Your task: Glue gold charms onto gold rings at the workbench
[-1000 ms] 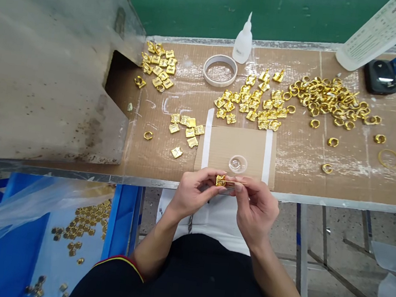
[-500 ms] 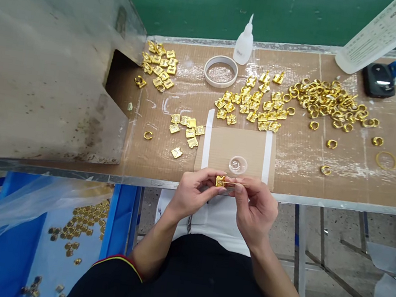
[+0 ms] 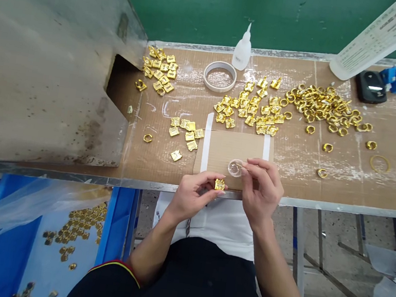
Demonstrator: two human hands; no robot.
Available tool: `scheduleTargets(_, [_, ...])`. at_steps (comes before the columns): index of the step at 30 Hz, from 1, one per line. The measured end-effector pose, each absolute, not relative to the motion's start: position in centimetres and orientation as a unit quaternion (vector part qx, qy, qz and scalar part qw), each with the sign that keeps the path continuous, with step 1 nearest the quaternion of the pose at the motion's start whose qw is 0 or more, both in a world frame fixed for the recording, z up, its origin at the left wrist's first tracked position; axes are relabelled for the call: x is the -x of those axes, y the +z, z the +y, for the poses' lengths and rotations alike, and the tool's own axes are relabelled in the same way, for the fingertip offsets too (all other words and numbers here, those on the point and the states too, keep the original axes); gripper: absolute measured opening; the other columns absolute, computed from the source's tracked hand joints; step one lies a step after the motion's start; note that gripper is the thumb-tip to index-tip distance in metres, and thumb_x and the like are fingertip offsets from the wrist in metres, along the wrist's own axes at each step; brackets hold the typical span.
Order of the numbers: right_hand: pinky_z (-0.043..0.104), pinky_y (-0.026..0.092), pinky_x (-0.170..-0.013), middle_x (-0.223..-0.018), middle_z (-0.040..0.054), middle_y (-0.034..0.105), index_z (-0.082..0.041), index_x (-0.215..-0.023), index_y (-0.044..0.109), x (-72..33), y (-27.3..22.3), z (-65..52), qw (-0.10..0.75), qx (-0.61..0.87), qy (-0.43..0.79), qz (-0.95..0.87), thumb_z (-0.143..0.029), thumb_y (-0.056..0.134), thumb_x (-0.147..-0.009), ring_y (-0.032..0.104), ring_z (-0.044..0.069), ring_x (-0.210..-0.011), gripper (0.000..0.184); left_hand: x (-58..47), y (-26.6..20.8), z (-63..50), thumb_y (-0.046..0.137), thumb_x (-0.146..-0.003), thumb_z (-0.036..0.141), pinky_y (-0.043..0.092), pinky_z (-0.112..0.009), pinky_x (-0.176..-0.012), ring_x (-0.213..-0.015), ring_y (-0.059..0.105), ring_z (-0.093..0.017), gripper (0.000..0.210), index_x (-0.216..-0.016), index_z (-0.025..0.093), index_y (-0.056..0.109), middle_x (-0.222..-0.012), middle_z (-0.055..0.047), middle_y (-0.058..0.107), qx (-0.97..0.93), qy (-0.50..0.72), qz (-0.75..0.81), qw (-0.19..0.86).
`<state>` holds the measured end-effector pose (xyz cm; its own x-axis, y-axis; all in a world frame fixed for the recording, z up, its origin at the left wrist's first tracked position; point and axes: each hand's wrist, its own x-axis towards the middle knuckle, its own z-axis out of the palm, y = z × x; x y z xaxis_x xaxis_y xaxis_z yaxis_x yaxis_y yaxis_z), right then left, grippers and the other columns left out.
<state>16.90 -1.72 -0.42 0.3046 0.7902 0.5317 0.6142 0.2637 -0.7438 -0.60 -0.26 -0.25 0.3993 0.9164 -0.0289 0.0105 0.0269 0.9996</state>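
Observation:
My left hand (image 3: pixel 194 194) pinches a square gold-coloured metal piece (image 3: pixel 219 184) between thumb and fingertips at the table's front edge. Its patterned face is turned up. Between the thumb and fingers of my right hand (image 3: pixel 261 189) is a thin stick (image 3: pixel 240 165), whose tip reaches into a small clear round dish (image 3: pixel 235 168). The dish sits on a cardboard pad (image 3: pixel 220 147) held down by white tape strips. Similar gold squares (image 3: pixel 190 136) lie left of the pad, and more gold pieces (image 3: pixel 253 104) are behind it.
A heap of gold rings (image 3: pixel 322 104) lies at the right. Toward the back stand a white squeeze bottle (image 3: pixel 242 51) and a tape roll (image 3: pixel 220 76). A metal box (image 3: pixel 55 59) borders the left side. A blue bin (image 3: pixel 71 234) with gold parts is below left.
My right hand has moved the stick away from the gold piece, forward to the clear dish. My left hand keeps the gold piece in nearly the same place. The view has shifted slightly.

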Motion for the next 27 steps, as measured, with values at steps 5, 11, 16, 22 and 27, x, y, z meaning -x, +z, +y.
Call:
scheduleTargets(5, [0.032,0.06,-0.069,-0.101,0.0071,0.07,-0.024,-0.091,0.073,-16.9,-0.3,-1.9,0.521,0.612,0.106,-0.585,-0.018,0.066,-0.094,0.071,0.02,-0.09,0.01,0.7,-0.2,-0.3,0.077,-0.084,0.024,0.062,-0.021,-0.07,-0.075,0.076,-0.016,0.026,-0.108,0.013,0.075,-0.088,-0.009,0.081,-0.596,0.368,0.405,0.588])
scheduleTargets(11, [0.033,0.06,-0.073,-0.1,0.0068,0.071,-0.023,-0.092,0.073,-17.3,-0.3,-1.9,0.549,0.599,0.147,-0.564,-0.017,0.066,-0.095,0.071,0.02,-0.093,0.009,0.8,-0.1,-0.2,0.078,-0.084,0.025,0.061,-0.022,-0.067,-0.07,0.075,-0.016,0.026,-0.107,0.013,0.076,-0.086,-0.009,0.081,-0.597,0.355,0.403,0.596])
scheduleTargets(16, [0.033,0.06,-0.08,-0.091,0.0023,0.075,-0.024,-0.096,0.072,-17.2,0.1,-2.7,0.625,0.577,0.216,-0.478,-0.017,0.064,-0.097,0.073,0.018,-0.09,0.011,0.8,0.0,-0.2,0.078,-0.084,0.025,0.061,-0.021,-0.067,-0.073,0.076,-0.016,0.026,-0.107,0.012,0.075,-0.087,-0.009,0.081,-0.588,0.36,0.396,0.606])
scheduleTargets(22, [0.027,0.06,-0.06,-0.089,0.003,0.078,-0.023,-0.101,0.071,-15.9,1.4,-4.9,0.639,0.557,0.269,-0.457,-0.02,0.065,-0.098,0.076,0.018,-0.078,0.008,0.8,-0.1,-0.2,0.078,-0.084,0.026,0.063,-0.022,-0.07,-0.076,0.078,-0.018,0.028,-0.108,0.012,0.075,-0.088,-0.01,0.081,-0.583,0.356,0.398,0.612])
scheduleTargets(27, [0.025,0.062,-0.058,-0.092,0.0028,0.079,-0.025,-0.104,0.071,-14.9,1.1,-5.5,0.626,0.543,0.324,-0.456,-0.019,0.064,-0.099,0.078,0.018,-0.083,0.01,0.8,-0.1,-0.2,0.079,-0.083,0.028,0.063,-0.023,-0.069,-0.074,0.076,-0.018,0.029,-0.107,0.012,0.076,-0.087,-0.009,0.081,-0.592,0.357,0.399,0.602])
